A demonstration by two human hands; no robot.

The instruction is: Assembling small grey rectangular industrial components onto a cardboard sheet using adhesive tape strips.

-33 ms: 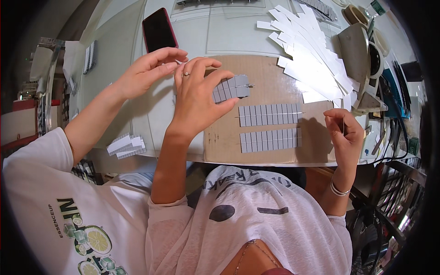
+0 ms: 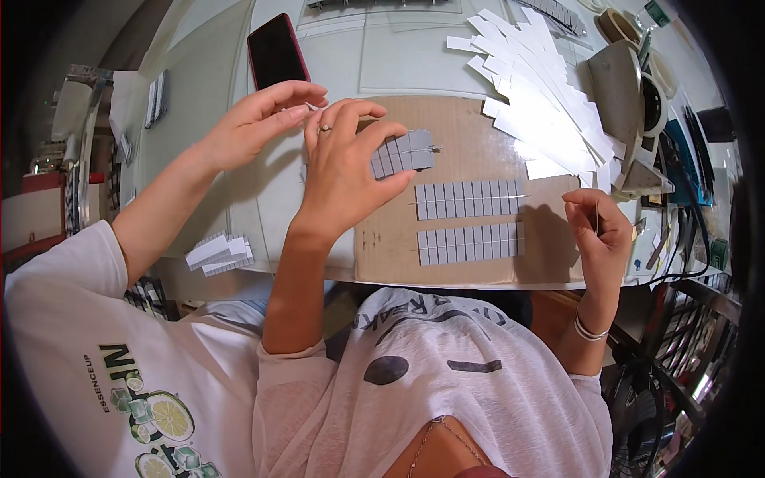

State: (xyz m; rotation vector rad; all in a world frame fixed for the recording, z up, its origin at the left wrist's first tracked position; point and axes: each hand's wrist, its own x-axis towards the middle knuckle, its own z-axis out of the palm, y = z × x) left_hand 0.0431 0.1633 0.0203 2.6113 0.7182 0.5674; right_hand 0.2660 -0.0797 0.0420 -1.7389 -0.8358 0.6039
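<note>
My left hand (image 2: 343,159) curves over a grey segmented block (image 2: 402,153) with thin wires at its right end, thumb at its near side and fingers at its far side. Two flat rows of grey segments lie nearer me on the cardboard: one row (image 2: 470,199) is crossed by a thin wire, and a second similar row (image 2: 470,244) lies below it. At the right edge of the cardboard my right hand (image 2: 599,227) is raised, fingers curled and pinched together. A thin dark line shows by its fingertips; what it is, I cannot make out.
A co-worker's hand (image 2: 263,119) reaches in from the left, close to mine. Around the cardboard (image 2: 382,259) are a dark phone (image 2: 277,52), a fanned pile of white strips (image 2: 550,95), a tape dispenser (image 2: 625,103) and small grey-and-white pieces (image 2: 221,253).
</note>
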